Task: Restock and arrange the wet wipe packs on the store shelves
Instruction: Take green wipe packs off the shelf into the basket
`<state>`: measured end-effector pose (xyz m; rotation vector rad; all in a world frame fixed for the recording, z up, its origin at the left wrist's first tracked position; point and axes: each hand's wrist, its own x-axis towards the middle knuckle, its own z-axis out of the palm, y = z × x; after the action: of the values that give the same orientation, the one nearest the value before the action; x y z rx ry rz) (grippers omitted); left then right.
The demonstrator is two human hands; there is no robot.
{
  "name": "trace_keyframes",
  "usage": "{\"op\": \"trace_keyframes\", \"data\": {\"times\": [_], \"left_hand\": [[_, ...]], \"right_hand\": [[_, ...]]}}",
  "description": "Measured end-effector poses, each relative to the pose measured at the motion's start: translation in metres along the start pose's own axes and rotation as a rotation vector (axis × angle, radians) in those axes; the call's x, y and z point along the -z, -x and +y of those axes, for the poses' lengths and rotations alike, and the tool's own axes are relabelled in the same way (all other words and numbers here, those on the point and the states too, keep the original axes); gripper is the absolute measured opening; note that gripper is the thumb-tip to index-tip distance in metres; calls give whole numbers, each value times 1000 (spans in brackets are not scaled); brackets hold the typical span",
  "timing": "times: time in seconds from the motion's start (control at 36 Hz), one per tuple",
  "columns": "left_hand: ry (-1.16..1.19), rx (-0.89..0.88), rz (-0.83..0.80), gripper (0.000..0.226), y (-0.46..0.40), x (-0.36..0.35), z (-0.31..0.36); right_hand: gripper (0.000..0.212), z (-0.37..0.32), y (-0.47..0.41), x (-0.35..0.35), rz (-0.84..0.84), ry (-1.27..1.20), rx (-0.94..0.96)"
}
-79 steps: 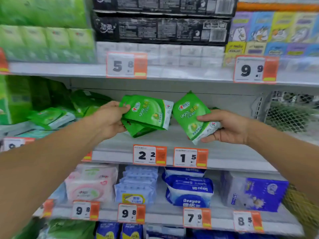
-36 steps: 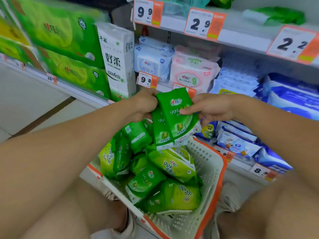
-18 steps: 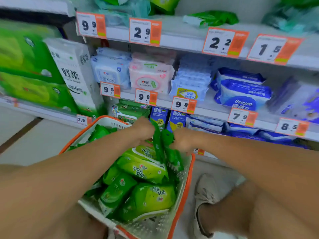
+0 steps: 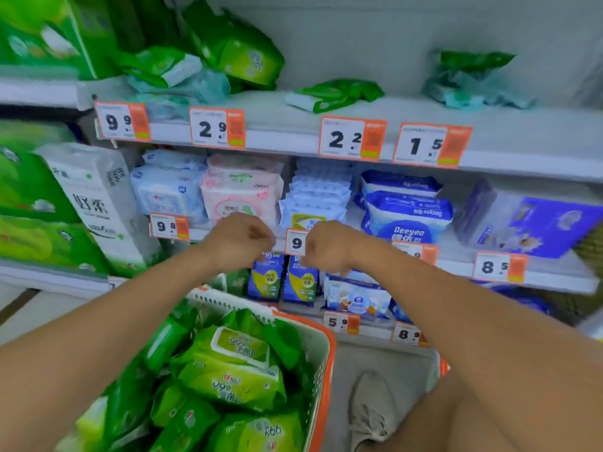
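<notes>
Both hands look empty to me: left hand (image 4: pixel 239 241) and right hand (image 4: pixel 328 246) hang with fingers curled, holding nothing. At six o'clock below them I see the orange-rimmed basket (image 4: pixel 321 360) heaped with green wet wipe packs (image 4: pixel 231 380); one more green pack (image 4: pixel 336 94) lies at twelve o'clock on the upper shelf (image 4: pixel 287 141).
</notes>
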<state>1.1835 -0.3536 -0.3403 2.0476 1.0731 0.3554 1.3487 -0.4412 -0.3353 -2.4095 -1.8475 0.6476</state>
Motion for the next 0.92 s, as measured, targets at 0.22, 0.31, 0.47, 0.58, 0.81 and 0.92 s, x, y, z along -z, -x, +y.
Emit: {"op": "trace_keyframes", "data": {"times": [0.22,0.31,0.47,0.58,0.81,0.92], "left_hand": [[-451,-666,279,21,-84,45,192],[-838,-445,34,50,-117,35,213],[-978,-164,-284,85,-170,16,225],[-1010,-85,-348,90,-196,10,237],[-1041,-92,-349,99,-234,9,240],[-978,-57,-377,112,-244,10,239]], "right_hand": [[14,36,18,150,1146,-366,105],[7,79,2,202,1112,-249,-46],[59,189,-47,251,811,119,-465],[99,257,-66,272,702,224,-538],[97,306,-123,287,616,-61,-525],[75,300,-145,291,669,37,-517]]}}
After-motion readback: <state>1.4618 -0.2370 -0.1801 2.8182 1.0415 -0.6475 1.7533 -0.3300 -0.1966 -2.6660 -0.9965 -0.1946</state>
